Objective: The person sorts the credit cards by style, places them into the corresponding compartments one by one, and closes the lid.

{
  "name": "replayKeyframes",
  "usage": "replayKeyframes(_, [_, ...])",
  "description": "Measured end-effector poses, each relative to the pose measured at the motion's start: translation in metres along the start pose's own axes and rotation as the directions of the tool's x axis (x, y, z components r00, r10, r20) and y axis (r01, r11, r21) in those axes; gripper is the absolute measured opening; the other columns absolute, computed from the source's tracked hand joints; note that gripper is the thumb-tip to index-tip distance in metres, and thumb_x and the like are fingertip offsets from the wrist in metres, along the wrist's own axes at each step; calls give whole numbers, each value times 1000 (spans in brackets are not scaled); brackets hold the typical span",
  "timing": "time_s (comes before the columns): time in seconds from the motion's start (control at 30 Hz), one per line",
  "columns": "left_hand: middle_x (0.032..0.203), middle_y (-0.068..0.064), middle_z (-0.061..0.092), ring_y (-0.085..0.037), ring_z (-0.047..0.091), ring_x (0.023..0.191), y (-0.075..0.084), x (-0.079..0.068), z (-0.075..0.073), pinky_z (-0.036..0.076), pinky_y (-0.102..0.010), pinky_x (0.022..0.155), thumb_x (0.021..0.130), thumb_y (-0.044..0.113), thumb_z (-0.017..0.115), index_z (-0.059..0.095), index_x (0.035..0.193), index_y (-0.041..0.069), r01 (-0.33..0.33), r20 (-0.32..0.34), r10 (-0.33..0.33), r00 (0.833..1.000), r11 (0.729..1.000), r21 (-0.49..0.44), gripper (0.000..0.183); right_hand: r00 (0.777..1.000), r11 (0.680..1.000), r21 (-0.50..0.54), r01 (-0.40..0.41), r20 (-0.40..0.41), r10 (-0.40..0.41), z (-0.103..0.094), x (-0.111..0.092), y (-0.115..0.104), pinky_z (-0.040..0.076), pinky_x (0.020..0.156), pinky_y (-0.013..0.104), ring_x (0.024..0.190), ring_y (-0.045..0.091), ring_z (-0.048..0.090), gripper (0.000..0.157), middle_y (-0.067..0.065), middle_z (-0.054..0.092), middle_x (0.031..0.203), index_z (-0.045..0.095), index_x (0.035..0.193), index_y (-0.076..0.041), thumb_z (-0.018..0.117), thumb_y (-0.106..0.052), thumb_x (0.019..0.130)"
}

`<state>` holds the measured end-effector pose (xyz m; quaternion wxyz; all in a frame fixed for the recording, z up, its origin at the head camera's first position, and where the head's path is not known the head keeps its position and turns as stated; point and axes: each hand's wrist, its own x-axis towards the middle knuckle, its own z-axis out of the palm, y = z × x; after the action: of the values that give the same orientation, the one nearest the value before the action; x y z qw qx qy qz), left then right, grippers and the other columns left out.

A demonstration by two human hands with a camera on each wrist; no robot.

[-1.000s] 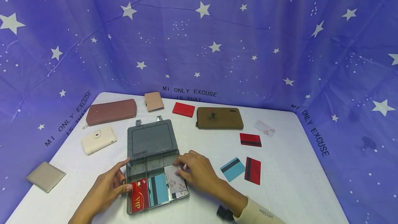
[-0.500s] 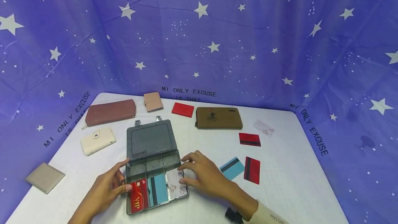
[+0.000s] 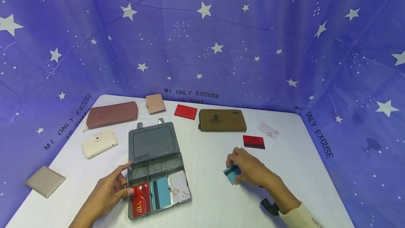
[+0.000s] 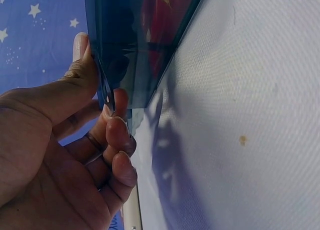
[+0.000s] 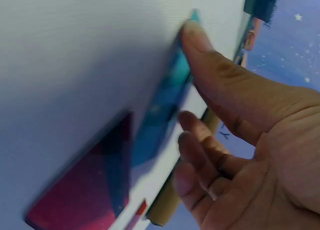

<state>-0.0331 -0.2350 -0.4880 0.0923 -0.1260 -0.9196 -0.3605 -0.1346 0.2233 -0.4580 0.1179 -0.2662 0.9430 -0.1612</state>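
The right hand point(image 3: 250, 167) arches over a blue striped card point(image 3: 232, 174) flat on the bench point(image 3: 207, 196), grip clamped on its opposite edges, thumb touching! A red striped card point(image 5: 82, 190) lies just beside it, crowding one side; on the other, a stretch of white cloth runs to the grey compartment box point(image 3: 157, 167). There, the left hand point(image 3: 109, 192) pinches the rim by the VIP card point(image 3: 140, 200).

Seven cards point(image 3: 161, 192), six wallets point(image 3: 223, 120), one box point(image 3: 156, 166)
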Motion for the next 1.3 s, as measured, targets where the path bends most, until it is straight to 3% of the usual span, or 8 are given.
replayKeyframes(0.27, [82, 9, 52, 5, 43, 60, -2, 0, 0, 39, -19, 53, 71, 16, 86, 50, 143, 8, 9, 7, -9, 1000, 1000, -12, 80, 987, 960, 236, 148, 26, -158, 4, 13, -16, 45, 71, 24, 77, 7, 53, 28, -10, 59, 80, 60, 87, -23, 85, -16, 77])
replayKeyframes(0.4, [82, 8, 53, 5, 43, 60, -2, 1, 1, 40, -19, 53, 72, 16, 86, 50, 143, 8, 17, 16, -17, 1000, 1000, -7, 80, 966, 865, 442, 238, -20, -256, 4, 22, -38, 46, 60, 21, 64, 10, 55, 22, -5, 61, 77, 61, 106, -26, 72, -15, 91])
replayKeyframes(0.53, [82, 8, 53, 5, 43, 60, -1, 1, 0, 40, -19, 53, 72, 16, 86, 50, 143, 8, 22, 21, -22, 1000, 1000, 2, 80, 961, 753, 605, 258, -81, -264, 8, 34, -67, 49, 55, 23, 59, 23, 63, 26, 1, 63, 77, 61, 118, -26, 68, -15, 95])
replayKeyframes(0.7, [82, 8, 52, 5, 43, 60, -1, 2, 0, 39, -19, 53, 72, 16, 86, 50, 143, 8, 36, 29, -36, 999, 999, 10, 80, 968, 718, 649, 252, -159, -196, 26, 50, -108, 53, 54, 25, 58, 24, 66, 23, -2, 69, 76, 66, 111, -24, 74, -18, 90])
replayKeyframes(0.93, [82, 8, 52, 5, 43, 60, 0, 1, 2, 39, -19, 53, 72, 15, 86, 50, 143, 9, 57, 38, -57, 998, 998, 3, 80, 904, 826, 409, 388, -341, -256, 54, 66, -147, 44, 52, 13, 57, -4, 51, 24, -10, 71, 78, 68, 109, -18, 77, -21, 87])
replayKeyframes(1.1, [82, 8, 52, 5, 42, 60, 0, 2, 2, 39, -20, 54, 72, 15, 86, 50, 143, 9, 54, 38, -54, 998, 999, 8, 80, 878, 911, 119, 395, -341, -336, 65, 67, -159, 37, 57, 8, 69, -5, 47, 23, -14, 72, 87, 70, 105, -22, 79, -30, 85])
replayKeyframes(1.2, [82, 8, 52, 5, 43, 60, 1, 1, 1, 39, -20, 54, 72, 16, 86, 50, 143, 9, 46, 29, -46, 999, 999, 15, 80, 879, 926, -72, 370, -294, -374, 70, 66, -162, 40, 65, 10, 86, 1, 47, 22, -12, 69, 104, 74, 106, -27, 78, -37, 86])
replayKeyframes(1.3, [82, 8, 53, 5, 43, 60, 1, 1, 1, 39, -20, 54, 72, 16, 86, 50, 143, 8, 39, 25, -39, 999, 999, 19, 80, 879, 905, -234, 356, -244, -409, 72, 65, -161, 42, 75, 18, 106, 10, 48, 22, -4, 60, 127, 76, 108, -30, 70, -44, 91])
